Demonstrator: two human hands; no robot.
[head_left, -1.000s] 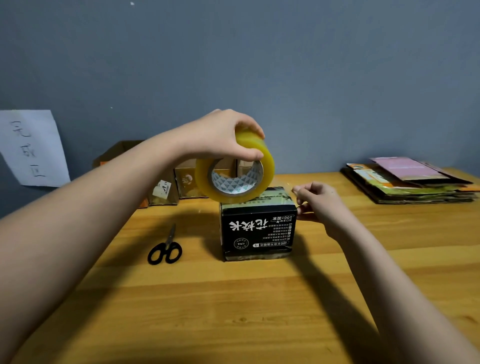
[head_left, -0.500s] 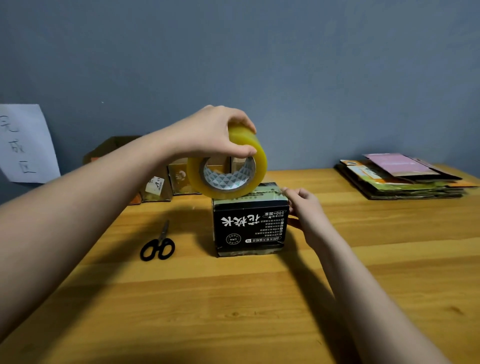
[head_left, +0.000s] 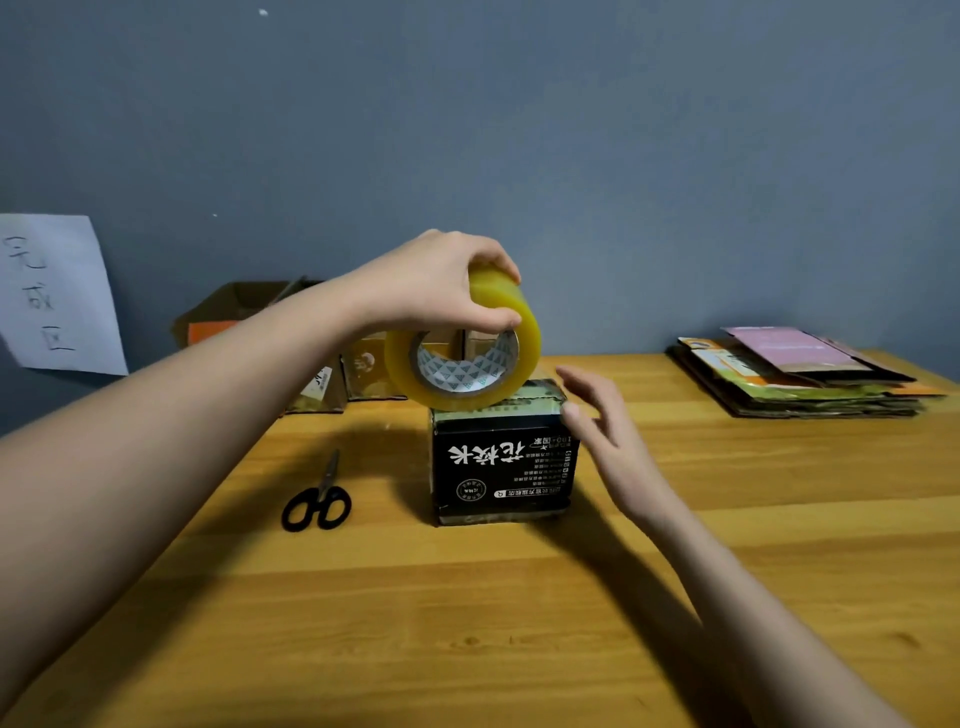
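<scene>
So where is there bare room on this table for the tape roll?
Widest free patch: the near half of the table, in front of the black box and scissors. Another lies between the black box and the stack of flattened cartons, though the right hand hovers there. Crowded: back left, where small cardboard boxes stand.

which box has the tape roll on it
The black box with white lettering, nearest the camera. The left hand holds the yellow tape roll on its top; the brown cardboard boxes stand behind, by the wall.
</scene>
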